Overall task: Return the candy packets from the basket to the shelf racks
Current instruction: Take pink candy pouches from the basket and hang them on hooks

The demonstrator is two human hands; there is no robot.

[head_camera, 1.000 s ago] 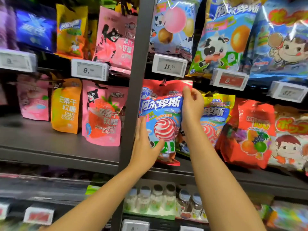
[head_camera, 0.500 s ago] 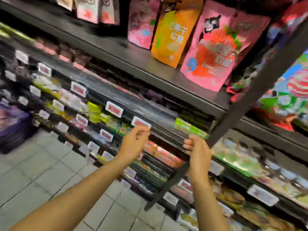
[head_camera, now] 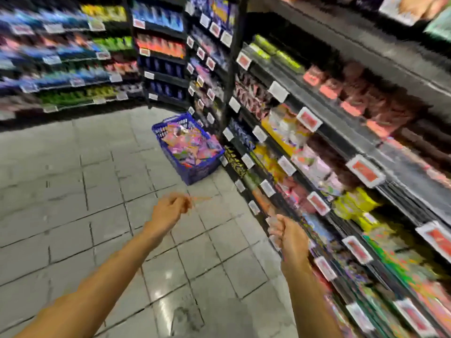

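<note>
Both hands are held out empty over the floor (head_camera: 73,186), the left hand (head_camera: 170,209) and right hand (head_camera: 289,236) each loosely curled around nothing (motion blur hides the fingers' exact pose). A second ago a lollipop packet was being set on the shelf; now it is gone from the hands and the view is turned down the aisle, so that packet is judged placed and another is due. The blue basket (head_camera: 195,173), heaped with candy packets (head_camera: 192,147), is seen ahead on the tiles, just beside the shelf racks (head_camera: 317,142). Open floor lies between; shelf edges and price tags (head_camera: 308,119) crowd the right.
</note>
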